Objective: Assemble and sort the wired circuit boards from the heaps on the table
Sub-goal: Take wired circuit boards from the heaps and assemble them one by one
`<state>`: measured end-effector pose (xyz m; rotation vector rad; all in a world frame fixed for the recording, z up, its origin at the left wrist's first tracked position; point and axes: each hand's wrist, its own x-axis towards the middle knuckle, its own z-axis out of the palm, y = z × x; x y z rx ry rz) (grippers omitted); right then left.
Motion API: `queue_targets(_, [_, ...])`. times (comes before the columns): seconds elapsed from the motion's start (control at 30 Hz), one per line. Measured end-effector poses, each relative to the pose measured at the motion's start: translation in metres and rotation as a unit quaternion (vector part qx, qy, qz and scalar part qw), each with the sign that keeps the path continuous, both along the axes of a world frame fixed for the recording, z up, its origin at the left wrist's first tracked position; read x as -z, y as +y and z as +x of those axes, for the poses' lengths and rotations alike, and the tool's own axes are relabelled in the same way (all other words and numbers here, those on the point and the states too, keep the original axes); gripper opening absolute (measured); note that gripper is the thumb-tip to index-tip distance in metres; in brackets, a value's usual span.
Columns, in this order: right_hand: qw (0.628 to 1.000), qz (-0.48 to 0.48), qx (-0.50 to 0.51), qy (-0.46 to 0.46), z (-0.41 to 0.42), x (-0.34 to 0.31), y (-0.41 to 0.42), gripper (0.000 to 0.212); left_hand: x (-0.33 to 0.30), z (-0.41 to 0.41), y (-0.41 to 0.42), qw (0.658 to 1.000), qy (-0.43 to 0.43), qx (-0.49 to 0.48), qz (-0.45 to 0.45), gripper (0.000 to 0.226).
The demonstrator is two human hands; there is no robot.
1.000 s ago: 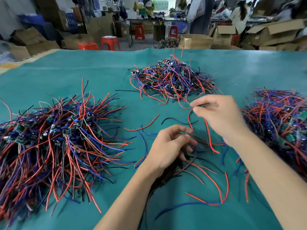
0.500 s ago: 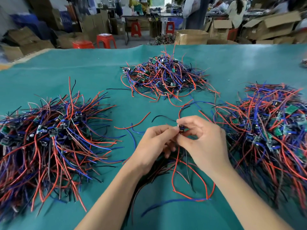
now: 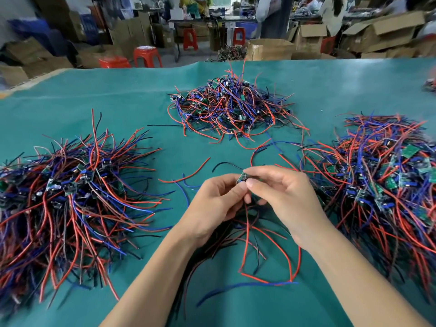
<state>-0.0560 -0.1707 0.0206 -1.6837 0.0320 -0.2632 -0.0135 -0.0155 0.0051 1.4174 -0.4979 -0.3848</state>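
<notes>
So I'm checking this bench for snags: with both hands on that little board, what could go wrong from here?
1. The board is only pinched between the fingertips of the left hand and right hand, so it could slip.
2. Its red wire hangs into the loose dark wires below and may drag them along.
3. The right heap lies close, so a stray wire could catch.

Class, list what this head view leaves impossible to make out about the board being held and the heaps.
- Small circuit board: mostly covered by the fingertips of the left hand and right hand.
- Left heap: cut off by the left edge.
- Right heap: cut off by the right edge, blurred.
</notes>
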Motion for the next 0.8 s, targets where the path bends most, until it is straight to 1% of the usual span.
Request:
queue_targets(0.07, [0.999,0.044,-0.005,0.003,0.0002,-0.0021,-0.0014,0.013,-0.0002,-0.0005,-0.0009,1.000,0.007,-0.008,-0.005,0.020])
queue_targets(0.13, [0.998,0.064,0.001,-0.002,0.0003,-0.0029,-0.0023,0.012,-0.0001,-0.0018,-0.0036,0.999,0.018,-0.033,-0.017,0.013])
queue_targets(0.27, [0.998,0.002,0.052,-0.034,0.0021,-0.0005,0.0000,0.012,0.0017,-0.0015,-0.0058,0.997,0.025,-0.074,-0.016,0.017])
queue_targets(0.37, [0.996,0.003,0.079,-0.043,0.0028,0.0018,0.0018,0.011,0.0015,-0.0013,-0.0053,0.998,0.018,-0.068,0.000,0.026])
queue_targets(0.43, [0.997,0.010,0.067,-0.041,0.0021,0.0023,0.0031,0.012,-0.0003,-0.0026,-0.0049,0.998,0.012,-0.061,0.006,0.025])
queue_targets(0.5, [0.998,0.004,0.052,-0.038,0.0013,0.0022,0.0043,0.014,-0.0014,-0.0036,-0.0043,0.998,0.007,-0.062,0.013,0.031])
queue_targets(0.7, [0.997,-0.017,0.058,-0.044,0.0005,0.0018,0.0011,0.017,-0.0015,-0.0030,-0.0041,0.997,0.022,-0.066,0.021,0.021])
queue_targets(0.8, [0.995,-0.029,0.078,-0.057,0.0010,0.0024,0.0045,0.018,-0.0017,-0.0019,-0.0038,0.998,0.021,-0.061,0.017,0.022])
